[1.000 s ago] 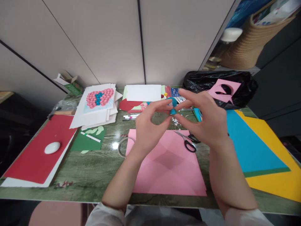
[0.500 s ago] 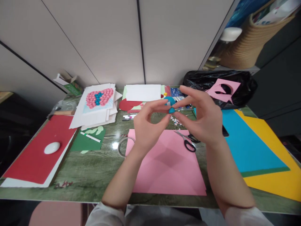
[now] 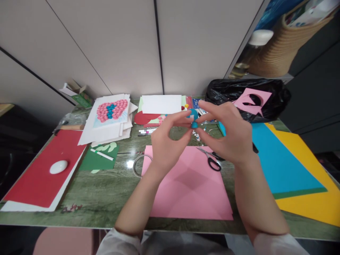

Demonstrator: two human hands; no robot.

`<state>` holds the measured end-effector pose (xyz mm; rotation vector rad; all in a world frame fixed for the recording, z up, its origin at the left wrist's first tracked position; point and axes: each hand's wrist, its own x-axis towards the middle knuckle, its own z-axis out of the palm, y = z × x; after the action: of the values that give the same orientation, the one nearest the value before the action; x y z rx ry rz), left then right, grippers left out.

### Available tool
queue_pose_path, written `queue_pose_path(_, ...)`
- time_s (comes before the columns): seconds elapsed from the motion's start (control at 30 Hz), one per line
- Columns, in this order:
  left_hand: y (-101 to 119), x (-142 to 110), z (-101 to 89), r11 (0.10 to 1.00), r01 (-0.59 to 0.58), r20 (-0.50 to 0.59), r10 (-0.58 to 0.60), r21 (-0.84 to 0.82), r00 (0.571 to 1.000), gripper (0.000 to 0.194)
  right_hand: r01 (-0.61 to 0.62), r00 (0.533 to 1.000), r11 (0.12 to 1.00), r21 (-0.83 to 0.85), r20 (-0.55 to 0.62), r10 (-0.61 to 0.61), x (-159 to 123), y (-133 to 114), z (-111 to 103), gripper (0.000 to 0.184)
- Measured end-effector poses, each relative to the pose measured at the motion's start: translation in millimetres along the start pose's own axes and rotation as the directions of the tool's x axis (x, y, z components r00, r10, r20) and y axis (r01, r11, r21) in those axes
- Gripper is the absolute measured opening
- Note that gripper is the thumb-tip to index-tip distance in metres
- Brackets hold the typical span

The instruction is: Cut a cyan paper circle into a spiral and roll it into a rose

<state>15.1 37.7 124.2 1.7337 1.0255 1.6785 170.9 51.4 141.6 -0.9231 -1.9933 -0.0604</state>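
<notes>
A small curled piece of blue paper point(image 3: 194, 114) is held up above the table, over the far edge of the pink sheets. My left hand point(image 3: 170, 138) pinches it between thumb and fingers, which cover part of it. Around the right edge of the same paper are the thumb and fingertips of my right hand point(image 3: 225, 132), bent inward in a loose pinch. Below the hands lies a stack of pink paper point(image 3: 188, 191). Black-handled scissors point(image 3: 214, 164) rest on its upper right corner, and a roll of tape point(image 3: 138, 166) touches its left edge.
Left are red paper point(image 3: 34, 177) with a white oval object point(image 3: 58, 167), green paper point(image 3: 87, 161) and a picture of pink and blue rolled paper point(image 3: 112, 110). Right are blue paper point(image 3: 287, 163), yellow paper point(image 3: 313, 212) and a black plastic bag point(image 3: 220, 88).
My right fingertips have shifted slightly at the paper's edge, and the blue paper has turned a little. My left hand has hardly moved.
</notes>
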Motion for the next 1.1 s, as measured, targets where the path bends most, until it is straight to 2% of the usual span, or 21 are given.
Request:
queue_pose_path(0.1,0.9,1.7,-0.5,0.991,0.052,0.030,-0.049,-0.121,0.998,0.040,-0.043,0.999,0.993,0.106,-0.016,0.045,-0.3,-0.1,-0.8,0.059)
queue_pose_path(0.2,0.6,3.1,0.0,0.982,0.072,0.036,-0.066,-0.174,0.997,0.040,-0.047,0.998,0.980,0.192,-0.043,0.056,-0.4,0.9,1.0,0.061)
queue_pose_path(0.37,-3.3,2.7,1.4,0.986,0.075,0.003,-0.076,-0.152,0.997,0.037,-0.059,0.997,0.986,0.153,-0.042,0.066,0.2,-0.7,2.2,0.059)
queue_pose_path(0.53,-4.6,0.7,1.2,0.999,0.039,-0.020,-0.040,-0.023,0.999,0.038,0.003,1.000,1.000,0.003,0.000,-0.003,1.6,-4.5,1.5,0.058)
queue_pose_path(0.73,-4.4,0.5,-0.5,0.959,-0.142,-0.011,0.149,0.247,0.989,0.040,0.071,0.997,0.988,-0.134,-0.002,-0.072,1.1,-0.3,5.6,0.054)
queue_pose_path(0.83,-4.2,0.1,-0.7,0.943,-0.165,-0.010,0.175,0.290,0.984,0.041,0.093,0.996,0.986,-0.136,0.008,-0.093,0.1,1.4,8.2,0.050)
queue_pose_path(0.93,-2.5,0.1,-0.2,0.975,-0.104,-0.013,0.109,0.195,0.994,0.041,0.101,0.995,0.987,-0.124,-0.014,-0.103,-0.3,1.9,9.7,0.049)
queue_pose_path(1.1,0.2,3.2,-1.4,0.986,0.115,0.039,-0.111,-0.119,0.993,0.044,0.112,0.990,0.984,-0.138,-0.072,-0.122,0.7,2.6,7.7,0.048)
